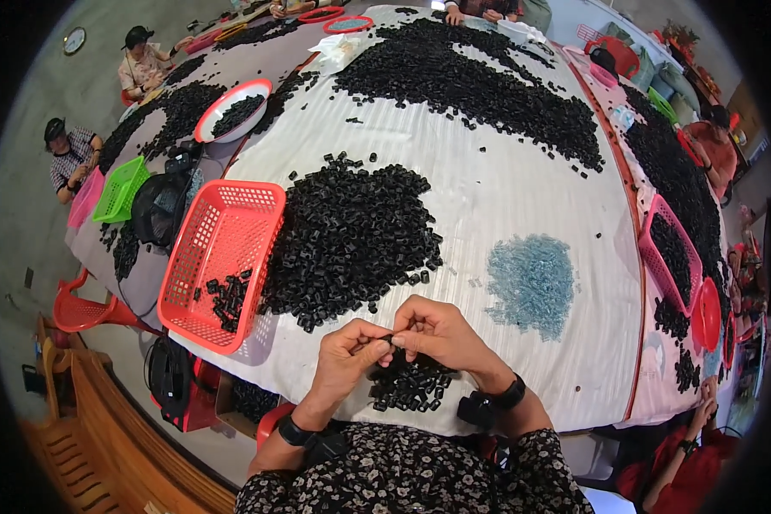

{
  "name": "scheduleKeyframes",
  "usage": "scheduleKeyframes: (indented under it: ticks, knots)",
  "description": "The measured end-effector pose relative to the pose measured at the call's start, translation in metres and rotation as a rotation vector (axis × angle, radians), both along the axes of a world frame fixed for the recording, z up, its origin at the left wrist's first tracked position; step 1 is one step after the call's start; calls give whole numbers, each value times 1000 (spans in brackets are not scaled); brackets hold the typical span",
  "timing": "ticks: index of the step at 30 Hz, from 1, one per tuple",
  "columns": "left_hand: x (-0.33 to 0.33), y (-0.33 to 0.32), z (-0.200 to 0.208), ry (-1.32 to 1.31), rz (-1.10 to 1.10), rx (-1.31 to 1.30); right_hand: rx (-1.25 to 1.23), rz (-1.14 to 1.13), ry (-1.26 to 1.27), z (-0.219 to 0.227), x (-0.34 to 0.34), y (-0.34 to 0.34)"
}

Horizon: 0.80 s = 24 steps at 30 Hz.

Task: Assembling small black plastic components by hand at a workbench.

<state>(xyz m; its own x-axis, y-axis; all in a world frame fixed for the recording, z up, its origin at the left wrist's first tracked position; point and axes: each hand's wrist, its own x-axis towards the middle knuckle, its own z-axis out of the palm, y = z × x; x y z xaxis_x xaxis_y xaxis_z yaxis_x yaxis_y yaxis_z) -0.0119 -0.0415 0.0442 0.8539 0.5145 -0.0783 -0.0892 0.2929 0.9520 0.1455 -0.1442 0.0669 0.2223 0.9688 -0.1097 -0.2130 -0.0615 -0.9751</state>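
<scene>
My left hand (349,358) and my right hand (433,332) meet at the near edge of the table, thumbs and fingertips pinched together on one small black plastic piece (387,339), mostly hidden by the fingers. Right below them lies a small heap of black pieces (411,385). Ahead and to the left spreads a large pile of the same short, tube-like black pieces (360,236). To the right is a patch of small clear bluish parts (533,284). A red plastic basket (223,201) at the left has some black pieces at its near end.
A white basin with a red rim (265,94) stands beyond the basket, near a black fan (158,206). More black pieces (471,73) cover the far table. A pink basket (692,291) sits at right. Several people work around the tables. A wooden bench (103,437) is at lower left.
</scene>
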Motion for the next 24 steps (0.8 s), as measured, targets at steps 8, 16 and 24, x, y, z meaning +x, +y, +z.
scheduleKeyframes:
  ticks: [8,16,24]
  knots:
    - [-5,9,6,19,-107,-98,127,96,-53,-3,3,2]
    - [-9,7,6,-6,-211,-135,-26,4,-370,-28,35,9]
    - [-20,21,-4,-62,70,-195,-21,-438,-1361,-70,57,16]
